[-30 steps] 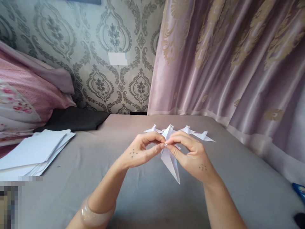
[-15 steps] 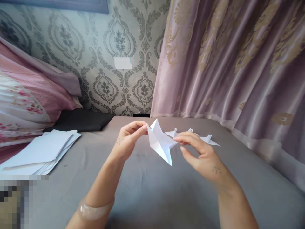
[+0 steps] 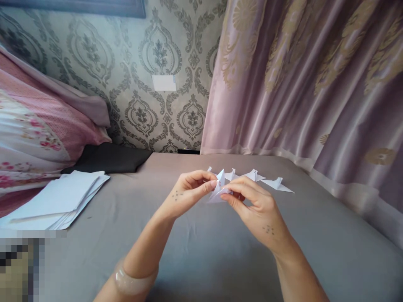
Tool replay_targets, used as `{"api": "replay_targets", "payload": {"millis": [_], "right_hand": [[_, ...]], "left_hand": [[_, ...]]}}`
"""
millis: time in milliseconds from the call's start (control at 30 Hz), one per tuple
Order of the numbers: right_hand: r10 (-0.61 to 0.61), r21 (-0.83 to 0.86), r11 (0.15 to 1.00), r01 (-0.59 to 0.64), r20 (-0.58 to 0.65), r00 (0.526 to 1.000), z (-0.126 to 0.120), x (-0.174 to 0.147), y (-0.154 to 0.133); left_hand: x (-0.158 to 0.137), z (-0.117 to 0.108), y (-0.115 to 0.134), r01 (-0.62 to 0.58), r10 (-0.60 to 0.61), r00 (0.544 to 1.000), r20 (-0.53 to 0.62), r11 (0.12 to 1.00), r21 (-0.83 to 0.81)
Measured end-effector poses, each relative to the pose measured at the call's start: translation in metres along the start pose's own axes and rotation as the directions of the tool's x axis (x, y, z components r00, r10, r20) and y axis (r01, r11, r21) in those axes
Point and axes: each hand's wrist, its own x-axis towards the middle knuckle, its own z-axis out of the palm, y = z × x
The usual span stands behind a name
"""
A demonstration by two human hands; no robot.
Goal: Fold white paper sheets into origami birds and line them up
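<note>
Between my two hands, above the grey bed sheet, is a white folded paper figure (image 3: 217,194) with a point sticking up. My left hand (image 3: 192,191) pinches its left side between thumb and fingers. On the other side my right hand (image 3: 253,201) grips the paper, thumb against fingertips. The fingers cover part of the folds. Behind my hands several white folded paper birds (image 3: 278,183) stand in a row on the sheet, some of them partly hidden by the hands and the held paper.
A stack of white paper sheets (image 3: 59,197) lies at the left, in front of a folded black cloth (image 3: 110,158). Pink floral bedding (image 3: 40,126) is heaped at the far left. Purple curtains (image 3: 283,84) hang along the right, beside a patterned wall (image 3: 126,58).
Both hands have come closer together. The paper figure has turned and now looks narrower, with a point upward. My right hand has closed on it, and more of the row behind shows.
</note>
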Motion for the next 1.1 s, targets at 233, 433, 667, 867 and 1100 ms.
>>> {"api": "replay_targets", "payload": {"millis": [233,433,667,867,1100], "right_hand": [[0.141,-0.023,0.989,-0.144,-0.105,0.984,0.002,-0.003,-0.005],[0.148,-0.012,0.989,-0.150,-0.116,0.982,0.002,-0.002,-0.004],[0.136,0.027,0.991,-0.134,-0.151,0.979,-0.001,-0.002,-0.002],[-0.038,-0.126,0.992,0.011,-0.216,0.976,0.004,0.001,-0.001],[-0.066,-0.099,0.994,0.049,-0.174,0.982,0.012,0.000,0.000]], "left_hand": [[-0.003,0.009,0.000,-0.058,0.055,0.995,0.082,0.998,0.038],[-0.005,0.006,0.004,-0.122,0.104,0.977,0.184,0.989,0.088],[-0.002,0.011,-0.006,-0.076,0.078,0.996,-0.051,0.996,0.037],[0.000,0.010,-0.009,-0.064,0.059,0.986,-0.158,0.998,-0.027],[-0.001,0.012,-0.007,-0.113,0.116,0.988,-0.097,0.993,0.032]]}}
